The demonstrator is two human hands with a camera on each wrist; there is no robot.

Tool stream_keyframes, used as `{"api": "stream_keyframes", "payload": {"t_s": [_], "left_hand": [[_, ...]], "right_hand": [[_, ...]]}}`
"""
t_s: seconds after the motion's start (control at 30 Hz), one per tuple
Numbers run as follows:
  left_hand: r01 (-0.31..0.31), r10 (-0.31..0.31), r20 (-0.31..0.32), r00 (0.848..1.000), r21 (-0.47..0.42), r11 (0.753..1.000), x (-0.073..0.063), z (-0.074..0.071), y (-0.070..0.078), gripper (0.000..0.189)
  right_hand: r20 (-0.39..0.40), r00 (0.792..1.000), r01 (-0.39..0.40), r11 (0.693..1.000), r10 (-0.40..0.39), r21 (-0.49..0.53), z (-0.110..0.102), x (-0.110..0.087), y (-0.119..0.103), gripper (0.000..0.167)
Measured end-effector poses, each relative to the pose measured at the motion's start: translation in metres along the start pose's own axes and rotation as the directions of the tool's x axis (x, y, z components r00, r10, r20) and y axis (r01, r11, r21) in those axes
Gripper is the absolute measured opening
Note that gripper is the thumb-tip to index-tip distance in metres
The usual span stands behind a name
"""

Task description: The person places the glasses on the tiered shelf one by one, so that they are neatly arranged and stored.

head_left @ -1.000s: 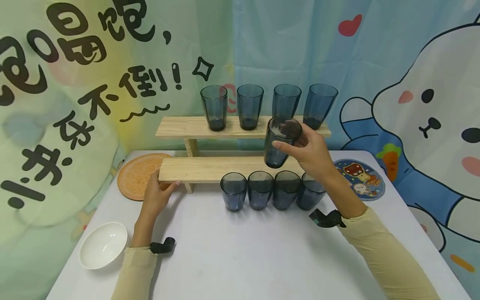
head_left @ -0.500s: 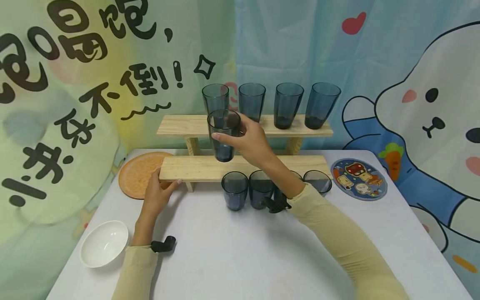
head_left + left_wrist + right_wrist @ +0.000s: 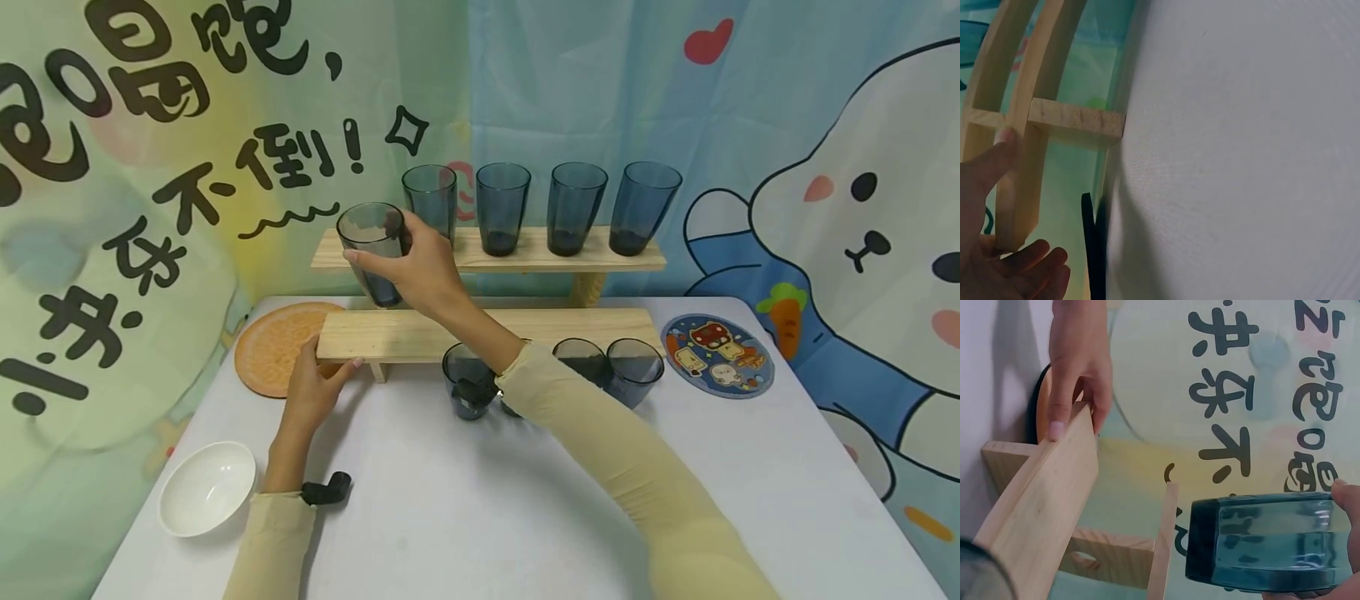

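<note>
My right hand [image 3: 427, 271] holds a blue-grey drinking glass [image 3: 369, 233] upright, above the left end of the lower board. Thumb and fingers wrap the glass's sides; in the right wrist view the glass [image 3: 1266, 544] has nothing inside. My left hand [image 3: 313, 387] grips the left end of the two-tier wooden shelf's lower board [image 3: 390, 335]. The left wrist view shows the thumb on one face of that board [image 3: 1022, 181] and fingers at its end. Several matching glasses [image 3: 503, 204] stand along the upper board [image 3: 536, 260]. More glasses [image 3: 633, 371] stand before the shelf, partly hidden by my right arm.
A white bowl [image 3: 208, 490] sits at the table's left. An orange round mat [image 3: 273, 354] lies beside the shelf's left end, a blue patterned round mat [image 3: 720, 358] beyond its right end. A printed curtain [image 3: 570, 83] hangs behind.
My right hand has carried the glass leftward from the shelf's right side to its left end, slightly higher. The left hand has stayed on the lower board.
</note>
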State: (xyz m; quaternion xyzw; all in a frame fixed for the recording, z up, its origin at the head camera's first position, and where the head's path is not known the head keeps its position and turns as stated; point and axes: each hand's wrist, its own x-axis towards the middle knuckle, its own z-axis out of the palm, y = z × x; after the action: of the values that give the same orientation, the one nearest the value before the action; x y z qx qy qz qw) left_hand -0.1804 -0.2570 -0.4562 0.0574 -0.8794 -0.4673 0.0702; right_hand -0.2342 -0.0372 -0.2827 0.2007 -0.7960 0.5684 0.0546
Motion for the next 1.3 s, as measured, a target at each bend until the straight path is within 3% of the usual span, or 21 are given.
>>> {"api": "stream_keyframes", "payload": {"t_s": [0.17,0.37,0.7,0.93,1.3], "left_hand": [[-0.009,0.009,-0.007,1.0,0.003,1.0,0.001,0.0,-0.003,0.088],[-0.018,0.018,-0.006,1.0,-0.018,1.0,0.004,0.001,-0.005,0.087],[-0.024,0.024,0.004,1.0,-0.001,1.0,0.004,0.001,-0.005,0.086],[-0.03,0.03,-0.013,0.999,-0.012,0.999,0.005,0.0,-0.007,0.084],[-0.038,0.038,-0.018,0.999,-0.007,0.999,0.006,0.001,-0.006,0.083]], "right_hand": [[-0.008,1.0,0.03,0.999,-0.03,0.024,0.016,0.015,-0.003,0.062],[-0.031,0.999,-0.014,0.999,0.013,-0.033,0.03,0.032,-0.003,0.084],[-0.102,0.991,-0.09,0.993,0.083,-0.07,0.043,0.061,-0.002,0.096],[-0.128,0.987,-0.106,0.991,0.096,-0.081,0.054,0.08,-0.002,0.097],[-0.158,0.983,-0.112,0.989,0.095,-0.102,0.06,0.089,0.006,0.096]]}}
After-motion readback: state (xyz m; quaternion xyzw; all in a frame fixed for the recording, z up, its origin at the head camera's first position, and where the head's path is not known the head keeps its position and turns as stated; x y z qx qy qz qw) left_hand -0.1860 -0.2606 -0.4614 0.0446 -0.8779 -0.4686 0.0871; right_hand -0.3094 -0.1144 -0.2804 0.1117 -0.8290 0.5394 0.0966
